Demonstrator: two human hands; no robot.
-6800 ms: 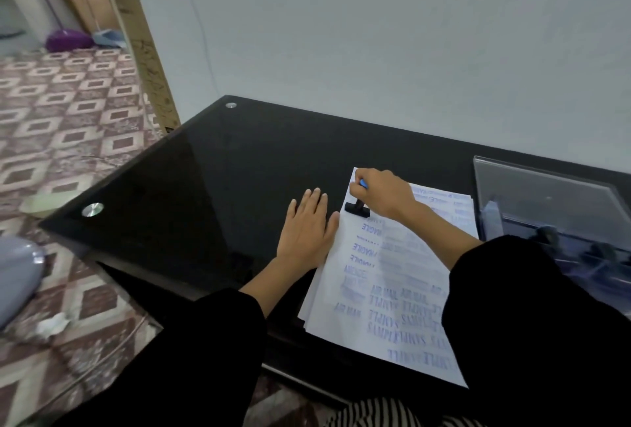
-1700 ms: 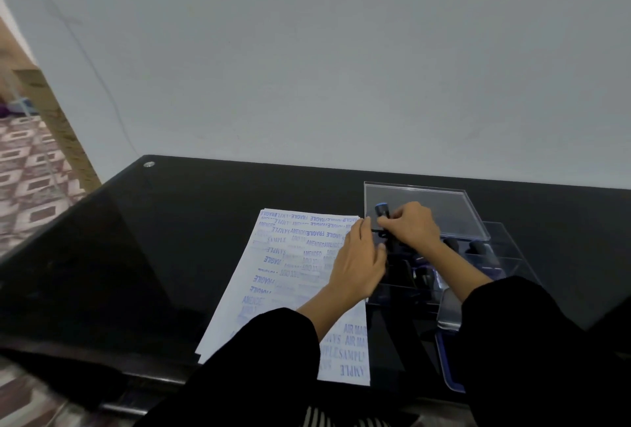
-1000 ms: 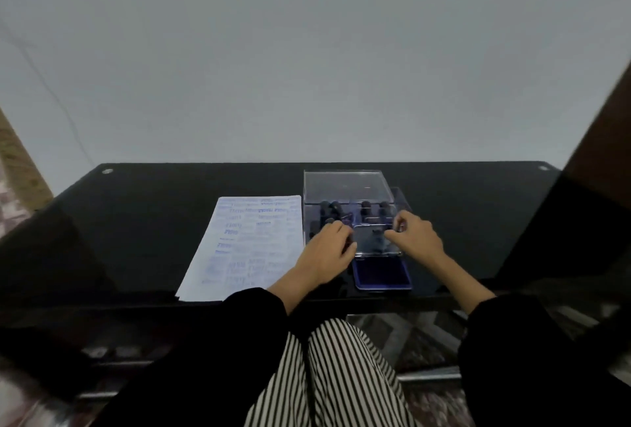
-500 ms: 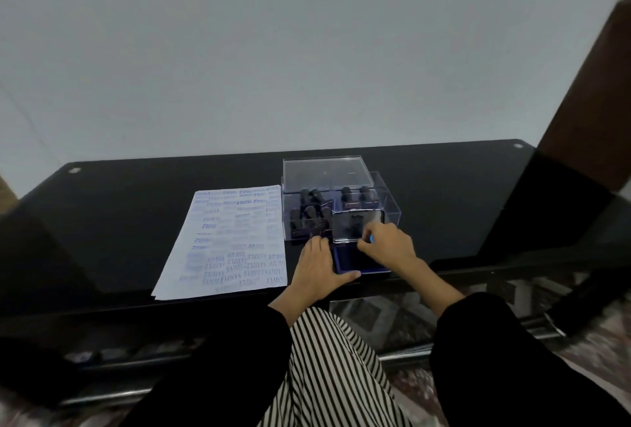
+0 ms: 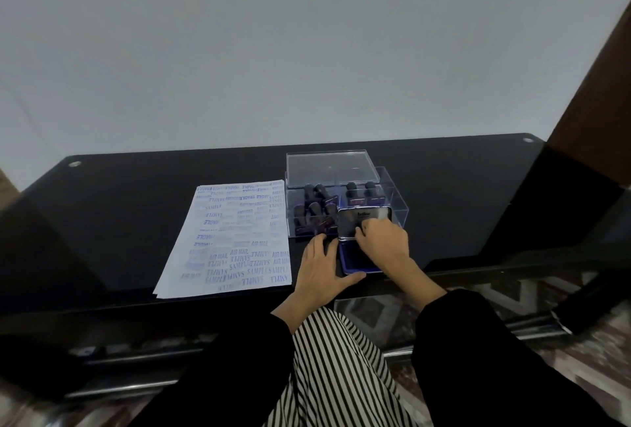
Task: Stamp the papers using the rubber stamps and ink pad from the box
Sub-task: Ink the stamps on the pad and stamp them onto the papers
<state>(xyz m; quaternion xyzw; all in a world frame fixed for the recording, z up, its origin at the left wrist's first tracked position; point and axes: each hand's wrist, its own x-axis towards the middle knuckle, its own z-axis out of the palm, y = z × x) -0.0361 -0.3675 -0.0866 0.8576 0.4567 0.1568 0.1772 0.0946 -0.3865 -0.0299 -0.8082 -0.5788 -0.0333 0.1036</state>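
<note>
Head cam: ur left hand [image 5: 321,266] flat, bracing ink pad [image 5: 351,261]; right hand [image 5: 386,244] curled at lid [image 5: 362,218], grip unclear.

The papers [image 5: 235,239] bear SAMPLE, AIR MAIL and FRAGILE; the ink pad lid [image 5: 348,222] reads Artline.

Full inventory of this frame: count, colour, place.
papers: one stack, white with blue stamp marks, left of box
box: one, clear, open, table centre
box lid: one, clear, flat behind box
rubber stamps: several, black handles, inside box
ink pad: one, blue, in front of box
ink pad lid: one, silver, raised
table: one, black glass
striped garment: one, black-white, below table edge
left hand: flat on table, thumb at ink pad's near edge
right hand: fingers on ink pad lid, grip unclear
</note>
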